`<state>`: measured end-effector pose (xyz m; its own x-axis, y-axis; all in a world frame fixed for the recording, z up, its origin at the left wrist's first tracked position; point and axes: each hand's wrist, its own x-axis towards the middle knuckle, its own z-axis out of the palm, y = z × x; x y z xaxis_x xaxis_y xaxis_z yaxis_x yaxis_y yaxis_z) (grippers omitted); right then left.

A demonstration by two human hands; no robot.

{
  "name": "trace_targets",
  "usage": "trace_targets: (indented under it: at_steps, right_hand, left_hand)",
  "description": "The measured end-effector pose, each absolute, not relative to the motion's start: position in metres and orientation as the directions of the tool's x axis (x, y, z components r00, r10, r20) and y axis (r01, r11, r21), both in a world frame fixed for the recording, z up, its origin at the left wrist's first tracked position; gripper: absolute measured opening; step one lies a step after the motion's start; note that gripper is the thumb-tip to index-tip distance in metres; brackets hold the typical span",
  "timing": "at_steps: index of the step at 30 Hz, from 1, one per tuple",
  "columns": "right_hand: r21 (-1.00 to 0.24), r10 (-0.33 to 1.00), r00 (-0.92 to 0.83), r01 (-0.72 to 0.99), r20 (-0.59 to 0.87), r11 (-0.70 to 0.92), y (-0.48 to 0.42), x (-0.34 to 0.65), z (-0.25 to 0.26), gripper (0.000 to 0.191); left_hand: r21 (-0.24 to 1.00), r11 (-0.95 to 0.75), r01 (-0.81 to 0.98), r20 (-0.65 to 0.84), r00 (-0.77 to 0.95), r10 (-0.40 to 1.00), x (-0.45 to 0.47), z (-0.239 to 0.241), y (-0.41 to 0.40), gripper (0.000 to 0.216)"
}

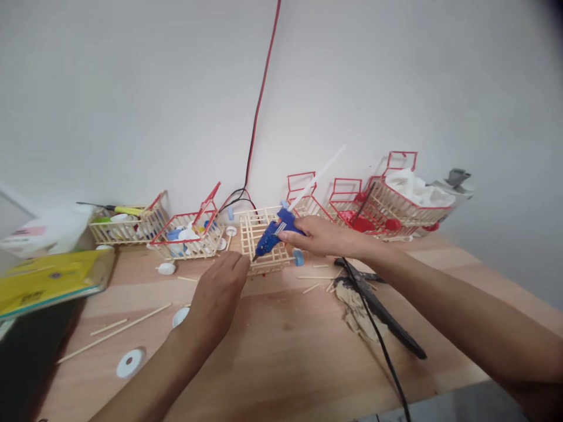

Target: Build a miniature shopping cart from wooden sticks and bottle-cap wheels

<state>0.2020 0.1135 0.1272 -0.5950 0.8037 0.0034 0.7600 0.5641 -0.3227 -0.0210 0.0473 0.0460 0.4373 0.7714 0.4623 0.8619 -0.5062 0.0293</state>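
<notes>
- Watching the feed, I see my right grip clenched around a blue glue gun, with the nozzle slanting down and to the left of that grip.
- The nozzle tip sits at the near face of a bare stick frame, which stands on the table just beyond my left grip.
- My left grip is released, with the fingers loosely together and the fingertips at the frame's near lower edge. I cannot tell whether they touch it.
- A white glue stick juts from the back of the gun, rising up and to the right past the right grip.
- A black cord trails from beneath the right wrist back toward me.
- A small blue cap lies just under the right grip's fingers, beside the frame.
- To the left of the left grip, white discs and loose wooden sticks are scattered, and a yellow box lies farther out.
- Beyond both grips, red-rimmed stick baskets line the wall.
</notes>
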Motion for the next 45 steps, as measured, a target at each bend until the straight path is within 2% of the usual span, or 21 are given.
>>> trace_targets:
  at_steps: [5, 19, 45]
  right_hand:
    - [-0.300, 0.807, -0.590, 0.777, -0.038, 0.554, 0.112, 0.199, 0.129, 0.053]
    - [-0.297, 0.781, -0.625, 0.748, -0.013, 0.594, 0.115, 0.204, 0.124, 0.055]
    - [-0.370, 0.780, -0.626, 0.728, -0.014, 0.577, 0.116, 0.214, 0.130, 0.058]
  left_hand:
    - [0.044, -0.507, 0.861, 0.459, 0.433, 0.775, -0.020, 0.048, 0.046, 0.021]
    - [0.053, -0.500, 0.864, 0.462, 0.423, 0.780, -0.020, 0.048, 0.046, 0.020]
    - [0.024, -0.504, 0.863, 0.471, 0.435, 0.768, -0.019, 0.048, 0.045, 0.019]
